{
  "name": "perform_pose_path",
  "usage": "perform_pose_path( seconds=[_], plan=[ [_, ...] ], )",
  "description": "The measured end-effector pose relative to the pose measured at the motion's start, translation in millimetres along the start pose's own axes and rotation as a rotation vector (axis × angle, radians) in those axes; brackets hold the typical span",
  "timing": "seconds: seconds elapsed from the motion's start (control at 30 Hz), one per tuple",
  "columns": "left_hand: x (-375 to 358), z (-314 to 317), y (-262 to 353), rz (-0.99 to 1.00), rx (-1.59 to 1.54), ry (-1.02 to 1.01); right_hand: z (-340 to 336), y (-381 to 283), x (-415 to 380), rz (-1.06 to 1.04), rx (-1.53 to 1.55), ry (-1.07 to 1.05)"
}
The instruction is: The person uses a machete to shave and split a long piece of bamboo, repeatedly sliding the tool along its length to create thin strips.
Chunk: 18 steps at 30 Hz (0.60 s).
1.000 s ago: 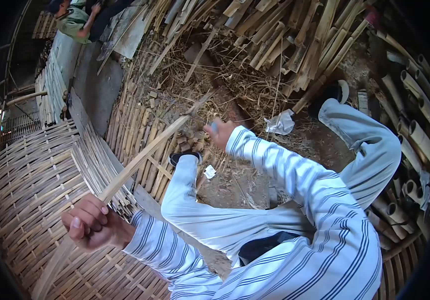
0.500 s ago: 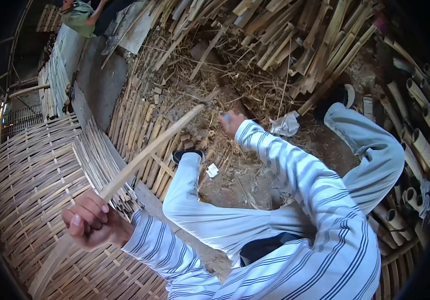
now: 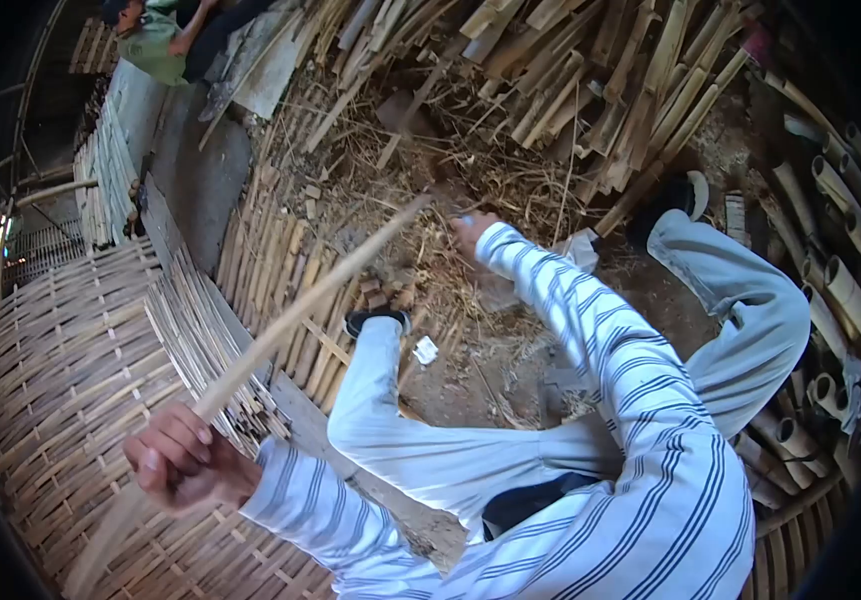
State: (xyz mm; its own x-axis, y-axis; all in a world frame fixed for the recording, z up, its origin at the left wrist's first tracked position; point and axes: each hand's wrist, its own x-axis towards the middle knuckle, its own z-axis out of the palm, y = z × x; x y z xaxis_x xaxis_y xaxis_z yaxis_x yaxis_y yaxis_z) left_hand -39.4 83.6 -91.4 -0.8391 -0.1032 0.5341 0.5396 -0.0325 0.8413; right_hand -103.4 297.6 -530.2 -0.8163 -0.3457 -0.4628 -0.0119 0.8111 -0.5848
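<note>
My left hand (image 3: 190,460) is closed around a long bamboo strip (image 3: 315,296). The strip slants from the lower left up to the middle of the view, with its far tip close to my right hand (image 3: 472,232). The fingers of that hand are wrapped round the pale blue handle of what looks like a knife (image 3: 465,221). Its blade is smeared and hard to make out near the strip's tip. Below lie loose bamboo shavings (image 3: 510,185).
Split bamboo pieces (image 3: 640,100) are heaped at the top right, with bamboo tubes (image 3: 845,300) along the right side. A woven bamboo mat (image 3: 70,360) spreads at the left beside a bundle of thin strips (image 3: 205,350). Another person (image 3: 155,50) is at the top left.
The strip's far end has swung slightly, and my right hand has moved up a little beside it. Both hands keep their hold.
</note>
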Motion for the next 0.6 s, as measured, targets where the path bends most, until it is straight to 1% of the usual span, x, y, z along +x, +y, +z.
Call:
perform_pose_path(
  seconds=[0.03, 0.07, 0.1, 0.13, 0.2, 0.23, 0.27, 0.3, 0.33, 0.4, 0.43, 0.5, 0.53, 0.57, 0.6],
  plan=[
    [7, -1, -2, 0.016, -0.054, -0.088, -20, -2, -26, 0.190, 0.140, 0.073],
    [11, -3, -5, 0.020, -0.103, -0.166, 4, 12, -20, 0.220, 0.230, 0.147],
    [9, -5, -7, 0.017, -0.150, -0.222, 13, 13, -24, 0.247, 0.305, 0.205],
    [11, -7, -10, 0.045, -0.185, -0.206, 21, 17, -30, 0.233, 0.362, 0.187],
    [18, -22, -15, 0.036, -0.191, -0.254, -16, -22, -74, 0.217, 0.499, 0.160],
    [26, -30, -15, 0.040, -0.200, -0.287, -16, -29, -82, 0.170, 0.587, 0.186],
    [28, -44, -11, -0.025, -0.198, -0.294, -10, -30, -83, 0.140, 0.575, 0.197],
    [27, -28, -13, -0.024, -0.095, -0.100, -5, -31, -82, 0.109, 0.566, 0.207],
    [21, -8, -16, -0.021, 0.010, 0.094, -1, -30, -81, 0.131, 0.574, 0.173],
    [19, 27, -16, -0.028, 0.172, 0.485, -9, -26, -84, 0.167, 0.579, 0.178],
    [17, 31, -16, -0.024, 0.179, 0.592, -10, -25, -89, 0.184, 0.581, 0.170],
    [10, 31, -11, -0.002, 0.191, 0.815, -16, -25, -93, 0.218, 0.537, 0.221],
    [4, -2, -8, -0.019, 0.104, 0.714, -21, -28, -97, 0.232, 0.520, 0.242],
    [0, 2, -1, -0.039, 0.128, 0.699, -24, -32, -102, 0.250, 0.506, 0.262],
    [-3, 8, 4, -0.059, 0.149, 0.680, -26, -39, -105, 0.235, 0.496, 0.356]
  ],
)
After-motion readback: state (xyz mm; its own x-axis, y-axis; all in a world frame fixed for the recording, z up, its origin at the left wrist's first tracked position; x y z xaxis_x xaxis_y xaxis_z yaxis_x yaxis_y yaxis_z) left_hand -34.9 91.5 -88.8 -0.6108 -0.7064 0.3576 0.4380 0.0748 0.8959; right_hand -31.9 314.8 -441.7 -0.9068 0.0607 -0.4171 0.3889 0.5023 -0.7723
